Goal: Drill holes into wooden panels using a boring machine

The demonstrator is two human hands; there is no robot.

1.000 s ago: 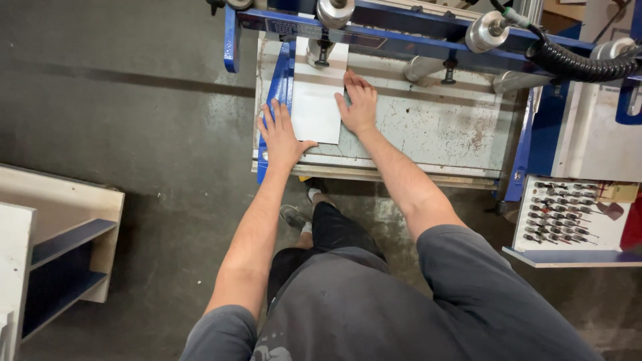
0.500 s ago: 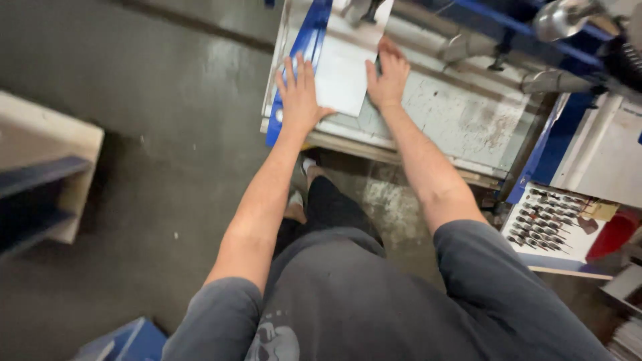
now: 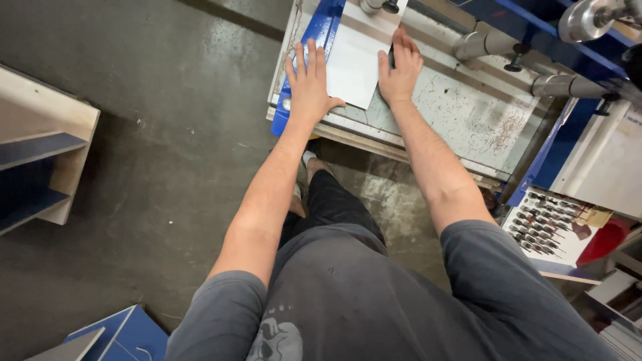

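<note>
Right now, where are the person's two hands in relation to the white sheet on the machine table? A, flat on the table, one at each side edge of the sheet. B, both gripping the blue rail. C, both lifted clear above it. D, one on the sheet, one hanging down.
A: the left hand and right hand lie flat either side of the white sheet on the machine table.

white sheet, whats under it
The white sheet lies flat on the worn grey machine table. The left hand and right hand flank it; the table beneath is hidden.
</note>
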